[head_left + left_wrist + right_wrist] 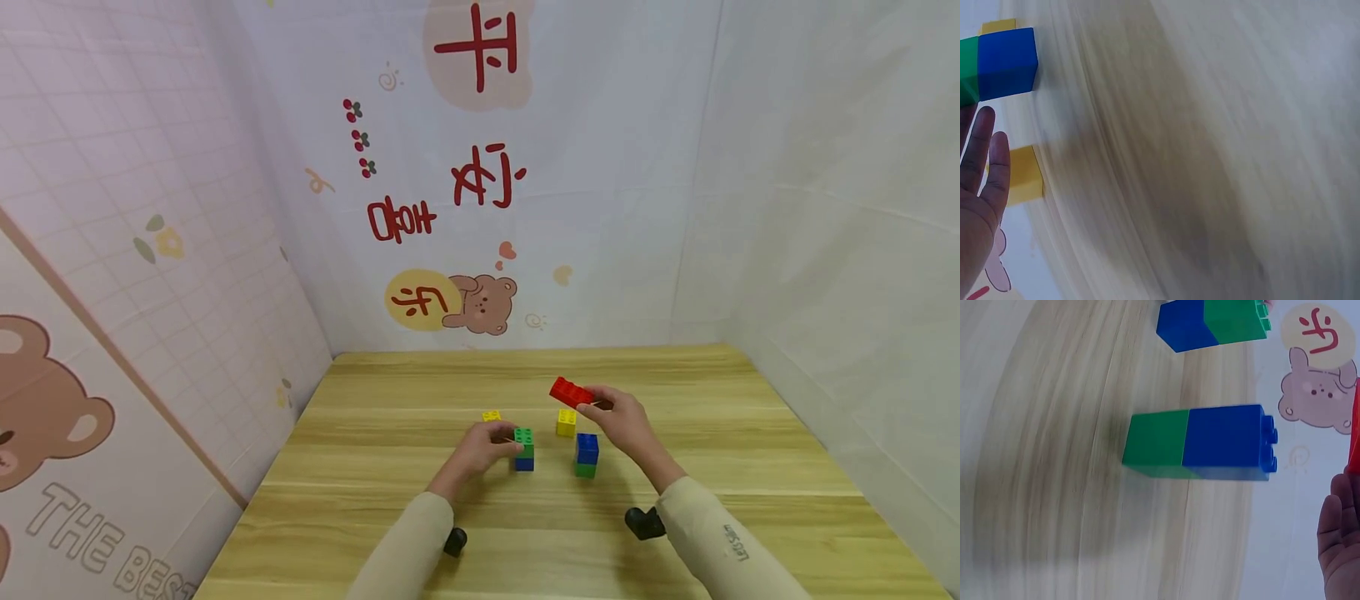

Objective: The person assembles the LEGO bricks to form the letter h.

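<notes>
Nearest us, two pale sleeves reach in over a wooden table [547, 542], with a black device [454, 542] at the left wrist and another black device [645, 523] at the right.

Just beyond stand two stacks, a little apart. In the right one, a blue block [587, 448] sits on a green block [586, 471]. In the left one the order flips: a green brick [524, 437] sits on a blue brick [524, 464]. The left hand [480, 450] pinches that green brick between thumb and fingers.

The right hand [624, 421] grips one end of a long red block [571, 392], holding it tilted in the air, touching neither stack. Farther back, two yellow blocks [566, 423] rest separately on the table, one partly behind the left hand.

We judge the building partway along: two pairs are joined, while the red block and both yellow ones remain unattached.

Behind everything, we see a white wall [600, 167] with a printed bear [483, 305].
</notes>
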Demonstrator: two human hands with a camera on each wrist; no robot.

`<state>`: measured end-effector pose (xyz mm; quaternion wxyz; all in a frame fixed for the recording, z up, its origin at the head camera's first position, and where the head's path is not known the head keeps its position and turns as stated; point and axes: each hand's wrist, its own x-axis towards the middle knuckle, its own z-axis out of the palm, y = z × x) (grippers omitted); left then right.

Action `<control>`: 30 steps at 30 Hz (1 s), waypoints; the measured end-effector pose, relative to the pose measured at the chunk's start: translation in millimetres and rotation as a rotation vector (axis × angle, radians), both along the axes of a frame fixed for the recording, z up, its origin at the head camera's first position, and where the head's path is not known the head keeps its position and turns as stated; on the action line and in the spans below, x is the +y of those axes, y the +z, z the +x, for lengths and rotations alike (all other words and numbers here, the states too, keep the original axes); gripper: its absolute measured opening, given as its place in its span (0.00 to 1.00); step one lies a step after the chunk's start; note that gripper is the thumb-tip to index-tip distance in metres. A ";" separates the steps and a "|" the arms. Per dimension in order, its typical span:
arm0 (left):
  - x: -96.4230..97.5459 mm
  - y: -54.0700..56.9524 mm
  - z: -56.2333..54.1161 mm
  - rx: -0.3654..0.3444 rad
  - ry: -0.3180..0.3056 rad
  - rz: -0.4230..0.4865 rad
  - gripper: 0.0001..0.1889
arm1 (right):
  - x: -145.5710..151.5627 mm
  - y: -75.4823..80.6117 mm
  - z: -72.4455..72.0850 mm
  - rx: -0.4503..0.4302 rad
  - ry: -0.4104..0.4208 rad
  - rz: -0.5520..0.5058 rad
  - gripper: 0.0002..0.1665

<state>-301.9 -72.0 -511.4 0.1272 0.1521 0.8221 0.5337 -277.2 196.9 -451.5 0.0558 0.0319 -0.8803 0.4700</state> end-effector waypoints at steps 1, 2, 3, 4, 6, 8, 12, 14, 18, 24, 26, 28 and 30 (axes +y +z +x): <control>1.9 -0.5 0.0 -0.004 0.004 -0.006 0.17 | 1.3 -0.2 0.3 0.000 0.001 0.004 0.27; 3.8 -1.0 0.0 -0.002 0.007 -0.009 0.17 | 2.5 -0.4 0.5 0.001 0.001 0.007 0.27; 5.7 -1.1 0.2 -0.006 0.010 -0.007 0.17 | 3.7 -0.7 0.8 0.001 0.003 0.011 0.28; 7.7 -1.3 0.3 -0.008 0.011 -0.007 0.17 | 4.9 -0.9 1.1 0.000 0.002 0.012 0.28; 11.2 -1.8 0.6 -0.006 0.008 -0.004 0.17 | 7.1 -1.5 1.5 -0.001 -0.001 0.009 0.28; 14.6 -1.8 1.1 -0.004 0.004 -0.003 0.16 | 9.4 -2.6 1.9 -0.005 0.001 0.007 0.29; 21.4 -1.6 3.3 0.004 -0.008 -0.009 0.17 | 13.6 -5.2 2.9 -0.010 0.002 0.003 0.29; 24.6 -1.7 4.5 0.005 -0.014 -0.008 0.17 | 15.7 -6.3 3.2 -0.017 0.004 0.000 0.29; 29.5 -1.7 6.9 0.021 -0.030 -0.006 0.17 | 19.7 -8.3 3.1 -0.033 0.011 -0.007 0.28; 35.2 -1.4 10.2 0.035 -0.045 -0.018 0.17 | 24.5 -10.8 3.5 -0.054 0.043 0.003 0.26; 37.0 -1.6 11.1 0.032 -0.046 -0.019 0.17 | 25.5 -11.3 4.0 -0.058 0.063 0.011 0.26; 38.6 -1.9 12.0 0.034 -0.046 -0.017 0.17 | 26.1 -11.5 4.6 -0.062 0.083 0.016 0.26; 40.4 -2.0 12.6 0.030 -0.045 -0.009 0.16 | 26.6 -11.8 4.9 -0.065 0.103 0.019 0.26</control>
